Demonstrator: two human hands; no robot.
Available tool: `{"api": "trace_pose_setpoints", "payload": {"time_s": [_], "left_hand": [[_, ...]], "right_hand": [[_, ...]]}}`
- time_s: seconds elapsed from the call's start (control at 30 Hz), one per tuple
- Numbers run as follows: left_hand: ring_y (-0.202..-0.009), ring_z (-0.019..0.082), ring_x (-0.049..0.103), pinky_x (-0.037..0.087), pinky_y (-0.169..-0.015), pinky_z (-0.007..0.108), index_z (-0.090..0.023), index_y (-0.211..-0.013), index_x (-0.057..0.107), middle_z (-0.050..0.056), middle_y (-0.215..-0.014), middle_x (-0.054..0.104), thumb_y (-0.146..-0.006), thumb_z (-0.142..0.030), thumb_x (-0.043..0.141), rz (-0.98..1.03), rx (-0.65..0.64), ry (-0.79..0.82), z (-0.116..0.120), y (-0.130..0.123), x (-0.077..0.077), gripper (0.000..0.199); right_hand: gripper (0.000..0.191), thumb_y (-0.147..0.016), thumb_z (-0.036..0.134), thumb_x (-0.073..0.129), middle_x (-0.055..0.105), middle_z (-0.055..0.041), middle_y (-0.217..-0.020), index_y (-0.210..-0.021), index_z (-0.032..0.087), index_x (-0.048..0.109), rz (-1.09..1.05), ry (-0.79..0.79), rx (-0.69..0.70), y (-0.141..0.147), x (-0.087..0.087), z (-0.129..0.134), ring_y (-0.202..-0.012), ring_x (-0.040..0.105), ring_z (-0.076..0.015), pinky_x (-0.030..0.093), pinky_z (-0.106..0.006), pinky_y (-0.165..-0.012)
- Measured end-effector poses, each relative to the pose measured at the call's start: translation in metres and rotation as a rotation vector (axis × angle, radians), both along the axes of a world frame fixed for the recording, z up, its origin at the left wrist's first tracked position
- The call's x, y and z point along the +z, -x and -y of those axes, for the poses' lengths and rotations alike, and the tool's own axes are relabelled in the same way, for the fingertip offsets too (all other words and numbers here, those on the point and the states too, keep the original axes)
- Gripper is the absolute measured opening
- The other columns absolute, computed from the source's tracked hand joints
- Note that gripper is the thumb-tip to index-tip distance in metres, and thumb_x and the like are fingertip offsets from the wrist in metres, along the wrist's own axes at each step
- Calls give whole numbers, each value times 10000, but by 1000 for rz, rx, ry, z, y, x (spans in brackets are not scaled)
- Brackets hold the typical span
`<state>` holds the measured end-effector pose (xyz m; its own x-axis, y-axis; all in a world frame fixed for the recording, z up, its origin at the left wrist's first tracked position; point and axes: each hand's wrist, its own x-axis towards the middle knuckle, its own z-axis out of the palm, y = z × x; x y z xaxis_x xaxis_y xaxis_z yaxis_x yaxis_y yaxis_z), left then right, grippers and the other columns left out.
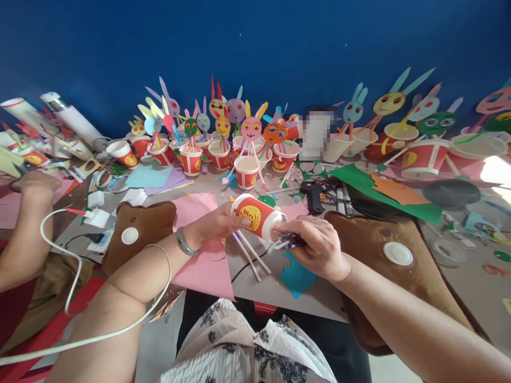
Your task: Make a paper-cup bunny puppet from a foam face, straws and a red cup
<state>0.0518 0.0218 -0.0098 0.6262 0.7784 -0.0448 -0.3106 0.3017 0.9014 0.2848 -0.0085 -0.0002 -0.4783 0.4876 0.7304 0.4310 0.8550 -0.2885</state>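
A red and white paper cup [261,218] lies tipped on its side in the air over the table, its base toward the right. Wrapped round its rim end is my left hand [219,221], the thumb on the yellow emblem. My right hand [319,244] is closed on a dark-handled tool [290,241] that looks like scissors, with a fingertip at the cup's base. Two pale paper strips [251,255] hang or lie below the cup; where their upper ends go is hidden.
Behind stand several cups with paper rabbit heads [251,128]. Brown cushions [393,266] flank my arms. Pink paper [205,271], blue paper [297,274] and a black glue gun [313,196] lie on the table. A white cable crosses my left arm. Another person's hand [38,183] is at far left.
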Motion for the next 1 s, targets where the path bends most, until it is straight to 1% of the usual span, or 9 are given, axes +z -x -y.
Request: {"api": "trace_pose_setpoints", "payload": {"time_s": [0.17, 0.3, 0.4, 0.53, 0.6, 0.7, 0.83, 1.0], "left_hand": [[-851, 191, 684, 524, -780, 280, -138, -1019, 731, 85, -937, 744, -667, -348, 868, -24, 7, 1, 5, -3, 12, 432], [-894, 198, 688, 525, -821, 290, -142, -1043, 733, 88, -971, 751, -686, -351, 859, -44, 8, 12, 8, -3, 19, 432], [-905, 203, 696, 534, -830, 300, -155, -1059, 732, 92, -999, 755, -676, -337, 869, -30, 2, 29, 5, -3, 17, 446], [-897, 204, 703, 546, -833, 302, -149, -1047, 739, 100, -994, 759, -653, -324, 887, 13, 19, 10, 2, -3, 10, 456], [-898, 204, 704, 549, -843, 307, -140, -1034, 740, 105, -993, 759, -654, -324, 887, 20, 28, 2, 1, -4, 8, 447], [-887, 198, 705, 551, -834, 303, -138, -1032, 731, 107, -988, 758, -655, -318, 887, 21, 33, 9, 2, -4, 7, 446], [-866, 193, 704, 546, -827, 300, -135, -1011, 723, 105, -961, 761, -663, -330, 881, 25, 22, 14, 2, -5, 7, 429], [-907, 216, 706, 533, -861, 318, -130, -996, 732, 108, -973, 757, -692, -342, 858, 25, 20, -3, 4, -7, 9, 391]], "right_hand": [[325, -777, 31, 479, 662, 21, -613, -973, 224, 651, -16, -5, 25, 1, 2, -2, -479, 576, -116, 441, -220, -499], [290, -798, 45, 495, 658, 18, -600, -950, 224, 666, -35, -9, 28, 1, 3, 0, -471, 568, -114, 439, -221, -491], [210, -801, 87, 562, 678, 15, -613, -901, 223, 687, -71, 91, -34, 0, 2, 1, -492, 584, -112, 458, -218, -517], [49, -797, 179, 652, 621, 42, -544, -777, 207, 687, -111, 276, -149, 2, 1, 4, -415, 460, -76, 395, -203, -454], [82, -797, 182, 645, 633, 37, -564, -719, 199, 665, -115, 356, -173, 4, 2, 6, -431, 464, -72, 388, -198, -455], [112, -806, 163, 605, 664, 23, -615, -706, 191, 648, -103, 448, -179, 5, 4, 8, -480, 518, -81, 407, -195, -485], [98, -797, 152, 572, 645, 28, -601, -745, 185, 649, -85, 471, -181, 6, 6, 9, -466, 502, -80, 410, -196, -484], [100, -783, 119, 532, 693, 6, -703, -802, 189, 602, -99, 429, -135, 7, 0, 8, -482, 529, -78, 411, -187, -468]]}}
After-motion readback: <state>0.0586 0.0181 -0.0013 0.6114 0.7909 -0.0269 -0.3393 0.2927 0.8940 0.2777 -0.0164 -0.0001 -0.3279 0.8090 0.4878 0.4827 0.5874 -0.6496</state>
